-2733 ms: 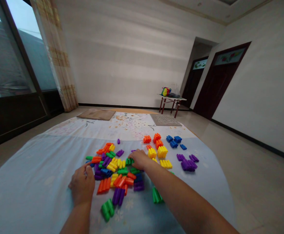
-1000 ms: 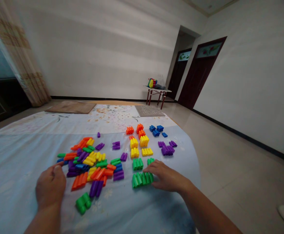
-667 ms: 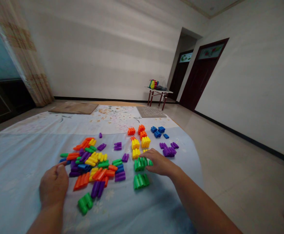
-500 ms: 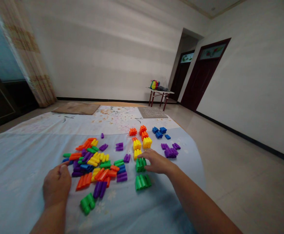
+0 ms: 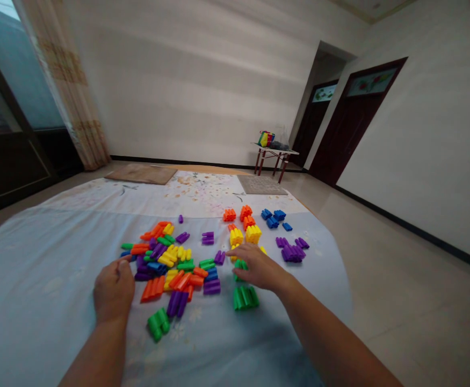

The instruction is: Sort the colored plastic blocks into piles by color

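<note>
A mixed pile of coloured plastic blocks lies on a pale blue sheet. My left hand rests curled on the sheet at the pile's near left edge, nothing visible in it. My right hand lies flat, fingers spread, over a green block. Another green block group sits just nearer me. Sorted groups lie beyond: yellow, orange, blue, purple.
A lone green block lies near my left wrist. A small red-legged table with a bag stands at the far wall. Two floor mats lie past the sheet. Dark doors are at the right, bare tile floor beside the sheet.
My right hand left the mixed pile, set green blocks down at the near right, then slid forward and left over the farther green block. The left hand stayed put.
</note>
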Demonstrator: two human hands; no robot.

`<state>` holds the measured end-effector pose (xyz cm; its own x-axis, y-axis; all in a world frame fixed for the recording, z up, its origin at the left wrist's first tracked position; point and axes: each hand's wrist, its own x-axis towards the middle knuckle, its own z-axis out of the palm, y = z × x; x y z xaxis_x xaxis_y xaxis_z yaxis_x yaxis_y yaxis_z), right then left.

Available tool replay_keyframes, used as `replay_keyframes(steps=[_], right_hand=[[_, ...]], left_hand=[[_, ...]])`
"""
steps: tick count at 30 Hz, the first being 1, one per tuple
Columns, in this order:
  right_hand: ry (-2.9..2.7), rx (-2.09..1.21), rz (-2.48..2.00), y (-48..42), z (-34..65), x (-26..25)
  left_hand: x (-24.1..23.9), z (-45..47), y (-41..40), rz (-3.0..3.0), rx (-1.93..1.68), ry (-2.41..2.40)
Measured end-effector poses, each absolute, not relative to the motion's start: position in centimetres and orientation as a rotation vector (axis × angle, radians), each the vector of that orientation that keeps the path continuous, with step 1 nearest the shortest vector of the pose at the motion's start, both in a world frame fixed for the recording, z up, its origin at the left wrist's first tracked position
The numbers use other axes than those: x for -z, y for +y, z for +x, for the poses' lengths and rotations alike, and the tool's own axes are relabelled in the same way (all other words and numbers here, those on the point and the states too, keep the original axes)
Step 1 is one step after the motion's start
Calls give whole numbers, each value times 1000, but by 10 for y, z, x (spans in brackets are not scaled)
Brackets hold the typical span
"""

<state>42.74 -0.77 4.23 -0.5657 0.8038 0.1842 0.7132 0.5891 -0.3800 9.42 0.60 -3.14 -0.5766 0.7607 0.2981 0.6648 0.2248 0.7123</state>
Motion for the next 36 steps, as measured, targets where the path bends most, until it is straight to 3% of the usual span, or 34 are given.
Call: replay_keyframes(steps=[10,19,27,36], right_hand=[[-2867,-243,-1194,-9,371,-28],[-2737,-216,-1416,9,350,-30],[-2787,-197,-1005,-4,322,-24],[-2809,-228,-1135,8,332,-37]], left_hand=[[34,93,4,1419,-1343,2329],[37,94,6,1414,-1383,2324],[38,93,4,1434,-1397,2308],[33,94,3,1413,-1369,2300]])
